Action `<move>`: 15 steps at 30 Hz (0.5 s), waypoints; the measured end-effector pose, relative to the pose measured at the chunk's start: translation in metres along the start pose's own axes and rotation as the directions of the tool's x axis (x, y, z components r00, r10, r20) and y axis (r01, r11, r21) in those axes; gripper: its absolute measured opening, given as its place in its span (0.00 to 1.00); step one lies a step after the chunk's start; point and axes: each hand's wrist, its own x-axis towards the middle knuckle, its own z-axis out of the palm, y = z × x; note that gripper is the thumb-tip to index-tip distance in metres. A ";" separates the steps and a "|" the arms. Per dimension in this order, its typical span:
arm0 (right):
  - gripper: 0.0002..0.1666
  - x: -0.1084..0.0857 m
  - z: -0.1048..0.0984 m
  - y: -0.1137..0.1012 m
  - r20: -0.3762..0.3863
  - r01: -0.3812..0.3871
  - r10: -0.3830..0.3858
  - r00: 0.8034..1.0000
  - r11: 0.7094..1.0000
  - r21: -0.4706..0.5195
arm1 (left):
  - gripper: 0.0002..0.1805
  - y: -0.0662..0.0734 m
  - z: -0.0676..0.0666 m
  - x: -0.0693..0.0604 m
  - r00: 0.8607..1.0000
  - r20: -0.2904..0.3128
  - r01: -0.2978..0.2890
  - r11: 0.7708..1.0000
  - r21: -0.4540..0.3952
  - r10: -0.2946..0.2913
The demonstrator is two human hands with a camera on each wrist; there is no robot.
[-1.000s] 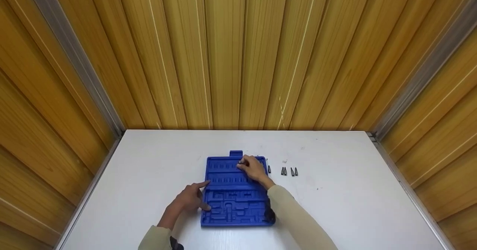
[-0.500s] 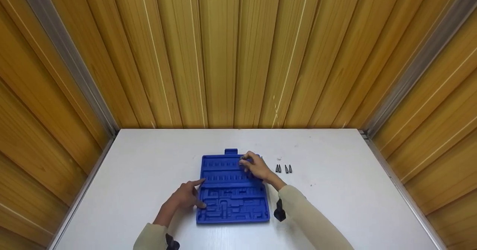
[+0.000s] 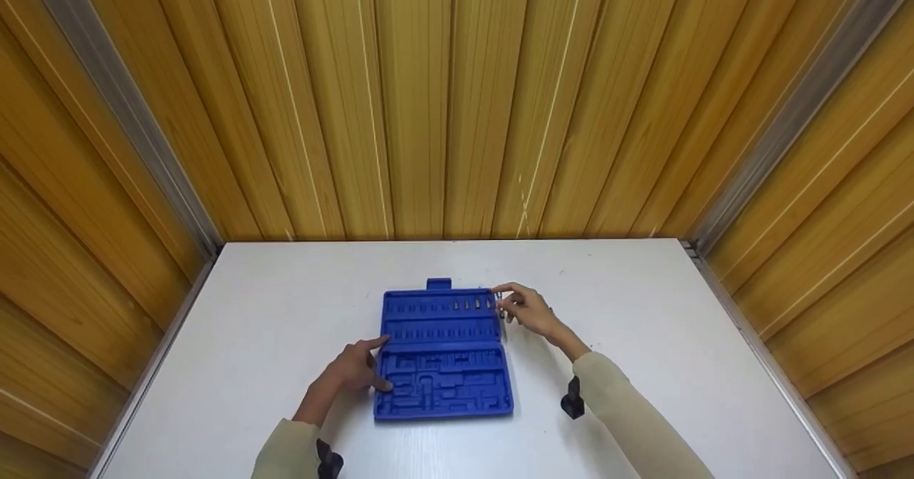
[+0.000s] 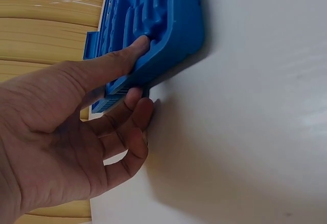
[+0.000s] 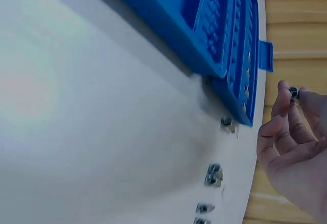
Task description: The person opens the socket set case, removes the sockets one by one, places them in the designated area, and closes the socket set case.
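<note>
A blue moulded plastic case [image 3: 443, 345] lies unfolded on the white table. My left hand [image 3: 355, 368] is at its left side; in the left wrist view the thumb [image 4: 140, 44] presses on the rim while the other fingers bend beneath the edge. Just past the case's upper right corner is my right hand [image 3: 532, 311]. Between its thumb and forefinger it pinches a small metal socket [image 5: 294, 92], clearest in the right wrist view. Several similar pieces [image 3: 478, 304] sit in the right part of the case's top row.
More small metal pieces stand on the table right of the case: a single one [image 5: 227, 124], a close pair [image 5: 213, 175] and two others [image 5: 205, 208]. My right hand hides them in the head view. Wood-patterned panels [image 3: 450, 108] wall the table's back and sides.
My right hand has moved right, from over the case's top row to beyond its right edge, uncovering the pieces there. My left hand keeps its place on the case. The head view has shifted slightly.
</note>
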 end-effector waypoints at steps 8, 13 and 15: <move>0.25 -0.026 -0.034 0.002 -0.037 -0.083 0.084 0.996 0.996 0.019 | 0.51 -0.001 -0.003 -0.002 1.000 -0.009 0.000 1.000 -0.003 0.000; 0.28 -0.045 -0.056 0.017 -0.043 -0.120 0.120 0.992 0.993 -0.012 | 0.51 0.000 -0.001 -0.003 1.000 -0.003 -0.008 1.000 -0.007 0.008; 0.28 -0.050 -0.063 0.029 -0.061 -0.133 0.131 0.990 0.991 -0.029 | 0.51 0.001 0.000 -0.002 1.000 -0.001 -0.017 1.000 -0.009 0.017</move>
